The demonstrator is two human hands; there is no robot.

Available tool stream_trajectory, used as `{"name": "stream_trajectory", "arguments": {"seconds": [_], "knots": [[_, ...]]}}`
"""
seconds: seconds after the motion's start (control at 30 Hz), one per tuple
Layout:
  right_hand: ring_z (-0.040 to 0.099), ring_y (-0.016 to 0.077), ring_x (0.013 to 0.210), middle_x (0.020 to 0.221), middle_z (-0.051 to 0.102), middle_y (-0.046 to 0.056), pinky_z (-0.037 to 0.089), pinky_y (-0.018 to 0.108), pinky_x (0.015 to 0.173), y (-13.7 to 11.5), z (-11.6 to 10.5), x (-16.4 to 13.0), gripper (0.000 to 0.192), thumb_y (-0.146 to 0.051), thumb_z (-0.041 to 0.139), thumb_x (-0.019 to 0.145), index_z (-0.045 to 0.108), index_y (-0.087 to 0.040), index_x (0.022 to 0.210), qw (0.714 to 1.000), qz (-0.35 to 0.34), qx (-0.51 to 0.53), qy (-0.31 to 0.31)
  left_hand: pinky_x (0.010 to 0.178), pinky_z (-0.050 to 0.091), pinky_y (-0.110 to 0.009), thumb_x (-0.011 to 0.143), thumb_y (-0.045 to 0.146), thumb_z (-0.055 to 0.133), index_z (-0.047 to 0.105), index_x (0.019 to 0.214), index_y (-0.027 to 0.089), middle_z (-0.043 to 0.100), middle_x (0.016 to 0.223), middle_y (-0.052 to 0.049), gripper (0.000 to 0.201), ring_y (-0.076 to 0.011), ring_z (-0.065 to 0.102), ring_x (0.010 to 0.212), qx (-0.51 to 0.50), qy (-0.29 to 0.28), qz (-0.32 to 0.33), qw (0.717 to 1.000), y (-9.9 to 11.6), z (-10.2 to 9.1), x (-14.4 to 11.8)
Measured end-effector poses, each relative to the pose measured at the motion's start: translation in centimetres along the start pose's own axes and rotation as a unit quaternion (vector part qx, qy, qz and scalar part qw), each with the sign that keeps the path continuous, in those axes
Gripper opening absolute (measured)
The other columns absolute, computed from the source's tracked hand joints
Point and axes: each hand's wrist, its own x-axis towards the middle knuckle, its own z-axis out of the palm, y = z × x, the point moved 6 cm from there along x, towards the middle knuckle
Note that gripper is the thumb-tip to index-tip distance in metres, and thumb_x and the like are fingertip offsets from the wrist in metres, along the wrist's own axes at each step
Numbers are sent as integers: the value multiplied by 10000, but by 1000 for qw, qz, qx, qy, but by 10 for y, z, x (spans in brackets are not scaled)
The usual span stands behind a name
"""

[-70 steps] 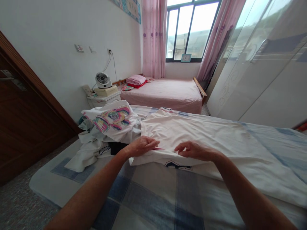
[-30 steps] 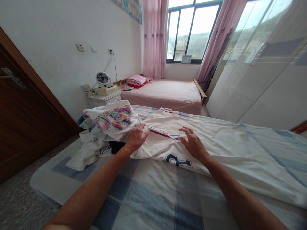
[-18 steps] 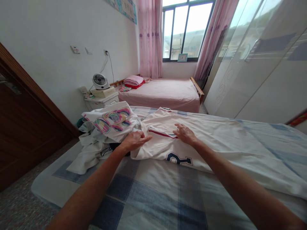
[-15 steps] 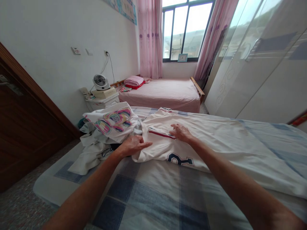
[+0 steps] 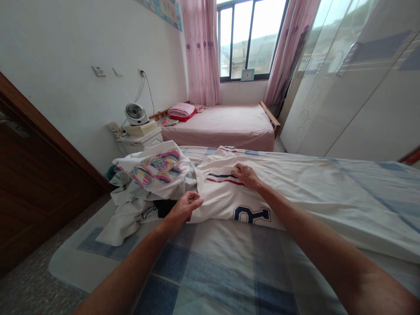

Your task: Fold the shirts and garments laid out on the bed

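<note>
A white shirt [image 5: 223,201] with navy and red stripes and a dark letter print lies folded over on the nearer bed. At its left edge, my left hand [image 5: 183,209] has thumb and fingers drawn together on the fabric. My right hand [image 5: 246,176] pinches the cloth by the end of the striped band, its fingertips partly hidden. Left of the shirt is a heap of clothes, topped by a white garment [image 5: 157,168] with a colourful print. Black cloth [image 5: 164,207] shows between that heap and my left hand.
A blue and white patchwork sheet [image 5: 210,262] covers the nearer bed. Beyond it stands a second bed [image 5: 226,127] with pink bedding. A small fan [image 5: 136,113] sits on boxes on a bedside cabinet [image 5: 142,142]. White wardrobe doors [image 5: 348,96] line the right side.
The striped band lies flatter, with its navy stripe now showing. My left hand's thumb and fingers have come together at the shirt's edge. My right hand stays at the band.
</note>
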Motion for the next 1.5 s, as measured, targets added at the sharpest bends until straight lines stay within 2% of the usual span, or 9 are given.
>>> {"name": "stream_trajectory", "arguments": {"seconds": [0.17,0.4,0.6,0.77,1.0,1.13,1.27,1.4,1.5], "knots": [[582,269,1059,1134,669,109,404,365,863,-8,14,9,443,-427,516,799,615,-207,1170,999,17,5,-44,554,406,-201,594,477,755,401,1310,205,596,880,-2,844,-89,550,622,-121,-4,-8,993,-6,6,6],[627,228,925,990,713,52,433,298,795,-37,12,23,323,-352,633,715,679,-211,1002,997,-29,42,-59,720,462,-218,588,364,779,413,1392,233,599,1064,-56,893,-124,604,837,-74,-54,51,995,1,4,0],[598,200,975,1101,669,84,417,282,824,-34,18,19,369,-338,389,899,564,-174,1179,998,-25,51,32,714,483,-258,783,337,533,566,1244,151,643,1048,-74,499,-157,612,793,58,127,108,984,-10,-16,8],[564,243,1046,1117,657,105,370,365,912,-36,34,20,276,-234,420,864,627,-193,1043,999,-27,25,37,891,461,-301,873,161,374,608,1160,187,635,1072,-87,371,-194,612,973,304,216,199,906,7,-8,1],[472,282,1180,1302,546,126,348,444,951,-26,3,-2,434,-345,454,880,510,-198,1284,998,-31,10,49,667,506,-319,883,123,332,505,1308,162,599,1141,-141,460,-236,623,848,606,217,179,744,9,10,-7],[461,248,1211,1336,529,92,350,416,978,33,-53,-51,436,-323,463,881,507,-214,1300,995,-41,-12,92,839,485,-427,896,212,367,572,1230,141,553,1255,-186,398,-304,583,1005,610,234,264,710,20,5,-12],[502,242,1187,1282,583,95,360,403,1008,146,-118,-118,386,-287,447,870,593,-178,1210,986,36,-58,150,929,455,-456,896,272,365,622,1132,175,581,1244,-147,362,-306,558,1096,518,186,351,758,44,9,-4],[530,257,1174,1248,620,85,381,421,1008,260,-155,-181,380,-257,435,837,658,-199,1139,970,175,-105,135,976,447,-389,912,266,344,644,1075,224,611,1232,-75,344,-233,551,1143,450,53,411,791,67,51,19],[557,263,1141,1209,644,87,410,413,982,302,-157,-209,385,-262,444,803,693,-214,1092,970,199,-99,100,1017,426,-374,931,237,297,648,1092,220,618,1242,-59,386,-207,522,1197,438,-23,446,780,75,93,42]]}}
